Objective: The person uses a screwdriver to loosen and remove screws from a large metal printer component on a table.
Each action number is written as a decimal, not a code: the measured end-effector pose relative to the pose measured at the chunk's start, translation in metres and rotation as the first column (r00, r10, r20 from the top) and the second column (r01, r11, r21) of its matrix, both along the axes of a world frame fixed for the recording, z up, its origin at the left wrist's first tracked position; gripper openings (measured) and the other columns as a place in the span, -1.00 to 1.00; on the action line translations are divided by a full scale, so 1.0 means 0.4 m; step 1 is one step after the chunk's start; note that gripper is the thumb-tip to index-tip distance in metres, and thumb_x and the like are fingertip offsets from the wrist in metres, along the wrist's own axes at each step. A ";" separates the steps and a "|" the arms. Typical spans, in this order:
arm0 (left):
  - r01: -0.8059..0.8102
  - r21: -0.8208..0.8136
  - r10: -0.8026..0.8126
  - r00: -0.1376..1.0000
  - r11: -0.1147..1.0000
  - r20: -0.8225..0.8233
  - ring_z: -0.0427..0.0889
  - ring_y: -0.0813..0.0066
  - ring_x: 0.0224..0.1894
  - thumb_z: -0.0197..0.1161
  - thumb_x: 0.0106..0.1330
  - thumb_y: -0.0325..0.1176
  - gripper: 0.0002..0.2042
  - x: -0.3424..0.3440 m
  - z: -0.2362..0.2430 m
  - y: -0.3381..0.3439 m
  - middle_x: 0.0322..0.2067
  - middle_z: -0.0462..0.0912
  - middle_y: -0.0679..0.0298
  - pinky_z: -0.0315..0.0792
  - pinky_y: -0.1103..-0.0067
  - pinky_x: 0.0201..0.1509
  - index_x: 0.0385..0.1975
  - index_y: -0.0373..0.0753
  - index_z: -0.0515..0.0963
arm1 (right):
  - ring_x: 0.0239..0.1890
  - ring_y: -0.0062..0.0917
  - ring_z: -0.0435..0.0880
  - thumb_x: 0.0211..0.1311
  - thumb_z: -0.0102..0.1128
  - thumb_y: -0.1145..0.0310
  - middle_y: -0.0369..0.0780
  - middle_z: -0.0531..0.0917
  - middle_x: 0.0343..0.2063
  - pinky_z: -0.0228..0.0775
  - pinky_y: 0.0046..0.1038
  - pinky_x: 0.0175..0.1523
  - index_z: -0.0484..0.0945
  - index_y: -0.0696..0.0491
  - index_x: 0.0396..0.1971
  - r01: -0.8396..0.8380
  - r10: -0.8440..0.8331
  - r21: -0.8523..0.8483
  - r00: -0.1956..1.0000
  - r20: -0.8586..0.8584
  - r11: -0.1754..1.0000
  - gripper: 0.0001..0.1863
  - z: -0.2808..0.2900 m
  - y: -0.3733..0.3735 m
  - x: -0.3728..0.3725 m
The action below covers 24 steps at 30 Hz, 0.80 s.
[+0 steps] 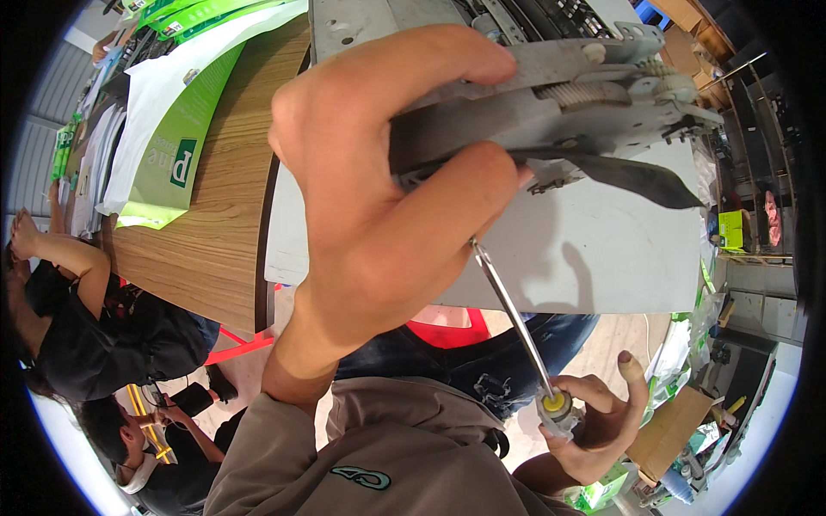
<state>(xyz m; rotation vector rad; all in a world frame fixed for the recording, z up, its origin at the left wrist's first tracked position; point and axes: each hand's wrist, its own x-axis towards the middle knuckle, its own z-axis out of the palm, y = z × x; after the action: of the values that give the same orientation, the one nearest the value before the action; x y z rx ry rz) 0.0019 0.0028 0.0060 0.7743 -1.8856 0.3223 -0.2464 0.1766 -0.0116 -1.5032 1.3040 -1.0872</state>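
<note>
Two hands, one screwdriver, one grey machine

Lower right of the frame, the right hand is closed around the handle of the single screwdriver, whose shaft runs up-left to the machine's edge; at centre the left hand clamps the grey metal mechanism between thumb and fingers, on one wooden table; upper left lie several green-and-white packages; two people sit at lower left
</note>
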 end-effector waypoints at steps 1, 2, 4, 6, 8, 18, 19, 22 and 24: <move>0.003 -0.007 -0.003 1.000 1.000 0.002 0.48 0.18 -0.01 0.62 -0.34 -0.45 -0.63 0.001 -0.001 -0.001 0.02 0.39 0.03 0.42 0.44 -0.06 -0.76 -0.17 0.42 | -0.25 -0.24 0.68 -0.18 0.38 0.55 0.16 0.66 -0.29 0.47 -0.37 -0.08 -0.14 0.32 0.33 -0.005 0.005 -0.007 1.000 -0.002 1.000 0.07 -0.001 0.000 0.000; 0.005 -0.010 -0.004 1.000 1.000 0.004 0.48 0.18 -0.01 0.62 -0.34 -0.45 -0.64 0.003 -0.003 -0.003 0.02 0.39 0.02 0.42 0.44 -0.06 -0.76 -0.17 0.42 | -0.25 -0.24 0.68 -0.18 0.38 0.56 0.15 0.67 -0.29 0.47 -0.37 -0.08 -0.13 0.33 0.33 -0.010 0.010 -0.014 1.000 -0.004 1.000 0.07 -0.002 -0.001 0.000; 0.041 -0.016 -0.041 0.999 0.999 0.001 0.48 0.17 -0.02 0.61 -0.34 -0.45 -0.65 0.004 -0.010 -0.011 0.02 0.39 0.01 0.41 0.43 -0.06 -0.76 -0.16 0.43 | -0.25 -0.24 0.68 -0.19 0.38 0.56 0.15 0.67 -0.29 0.47 -0.37 -0.08 -0.13 0.33 0.33 0.040 -0.041 0.018 0.999 0.024 0.999 0.07 0.003 0.002 0.007; 0.068 -0.018 -0.068 0.998 0.998 -0.001 0.48 0.17 -0.03 0.61 -0.33 -0.46 -0.65 0.007 -0.013 -0.016 0.02 0.39 0.01 0.41 0.43 -0.06 -0.77 -0.16 0.43 | -0.25 -0.24 0.68 -0.19 0.38 0.56 0.15 0.67 -0.29 0.48 -0.36 -0.08 -0.13 0.33 0.33 0.082 -0.084 0.050 0.995 0.054 0.995 0.07 0.003 0.001 0.006; 0.087 -0.026 -0.087 0.996 0.996 0.000 0.48 0.17 -0.03 0.61 -0.32 -0.45 -0.66 0.011 -0.012 -0.015 0.03 0.37 0.01 0.42 0.44 -0.08 -0.78 -0.16 0.45 | -0.24 -0.22 0.69 -0.19 0.38 0.57 0.14 0.67 -0.29 0.49 -0.36 -0.09 -0.13 0.33 0.33 -0.005 0.005 -0.001 1.000 -0.009 1.000 0.07 0.000 -0.004 -0.003; 0.096 -0.013 -0.096 0.995 0.995 -0.019 0.49 0.20 -0.05 0.62 -0.31 -0.40 -0.66 0.002 -0.008 -0.014 0.02 0.34 0.02 0.41 0.47 -0.14 -0.82 -0.15 0.44 | -0.25 -0.24 0.69 -0.22 0.39 0.58 0.13 0.68 -0.31 0.49 -0.37 -0.11 -0.12 0.32 0.33 0.037 -0.038 0.026 0.997 0.065 0.999 0.08 -0.007 -0.004 0.004; 0.084 -0.002 -0.084 0.996 0.996 -0.017 0.50 0.20 -0.05 0.62 -0.32 -0.40 -0.66 0.002 -0.006 -0.012 0.02 0.34 0.02 0.41 0.47 -0.15 -0.82 -0.15 0.44 | -0.27 -0.24 0.69 -0.21 0.40 0.58 0.13 0.68 -0.31 0.49 -0.38 -0.12 -0.12 0.31 0.33 0.017 -0.018 0.012 0.998 0.059 1.000 0.08 -0.009 -0.005 0.001; 0.012 0.011 -0.012 1.000 1.000 -0.013 0.50 0.19 -0.06 0.62 -0.34 -0.40 -0.66 -0.008 0.000 0.003 0.01 0.34 0.02 0.40 0.45 -0.15 -0.82 -0.15 0.44 | -0.30 -0.26 0.69 -0.21 0.41 0.57 0.12 0.68 -0.31 0.48 -0.40 -0.13 -0.12 0.30 0.33 -0.010 0.010 -0.009 0.999 0.036 1.000 0.09 -0.012 -0.010 -0.004; -0.049 0.011 0.049 0.999 0.999 -0.012 0.51 0.19 -0.05 0.62 -0.35 -0.40 -0.65 -0.009 -0.001 0.006 0.01 0.35 0.01 0.40 0.45 -0.15 -0.82 -0.14 0.44 | -0.31 -0.26 0.69 -0.20 0.41 0.57 0.12 0.68 -0.32 0.48 -0.41 -0.14 -0.12 0.30 0.33 -0.019 0.020 -0.018 1.000 0.019 1.000 0.09 -0.013 -0.009 -0.003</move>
<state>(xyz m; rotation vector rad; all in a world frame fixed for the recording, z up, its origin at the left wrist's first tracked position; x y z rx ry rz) -0.0018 0.0052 0.0055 0.8290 -1.8602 0.3382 -0.2476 0.1731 -0.0167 -1.5121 1.2669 -1.1009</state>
